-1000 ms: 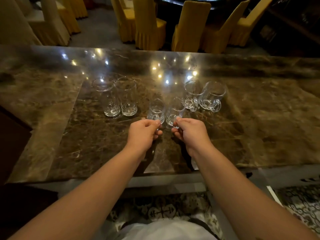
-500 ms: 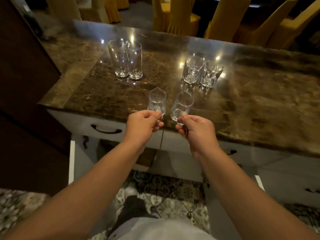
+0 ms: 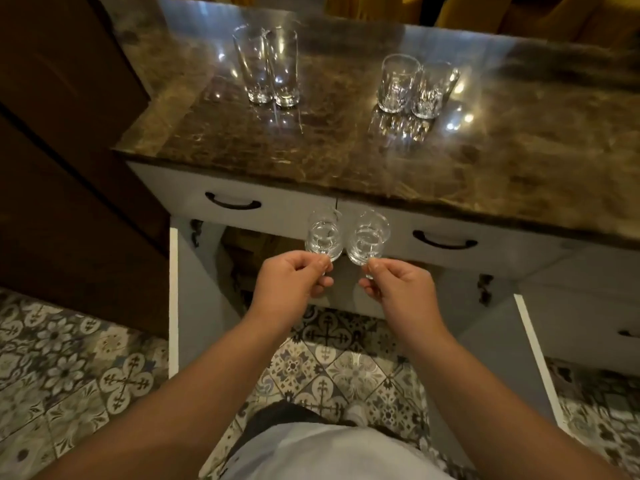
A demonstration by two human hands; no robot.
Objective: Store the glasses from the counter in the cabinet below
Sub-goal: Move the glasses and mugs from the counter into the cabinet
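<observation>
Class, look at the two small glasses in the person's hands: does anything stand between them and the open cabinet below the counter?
Nothing visible does. The left hand and right hand each pinch a small glass before the drawer fronts; the cabinet beneath stands open, its interior dim.

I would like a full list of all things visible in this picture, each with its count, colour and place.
small glasses: 2, clear, held in the air in front of the drawers, below the counter edge
tall glasses: 2, clear, on the counter, far left, side by side
short glasses: 2, clear, on the counter, far right, side by side
counter: 1, brown marble, top of the picture
drawers: 2 seen, white with dark handles, under the counter
cabinet doors: 2, white, swung open below the drawers
floor: patterned tiles, grey and cream
chairs: yellow covers, behind the counter, count unclear
left hand: pinches the left small glass at its base
right hand: pinches the right small glass at its base
</observation>
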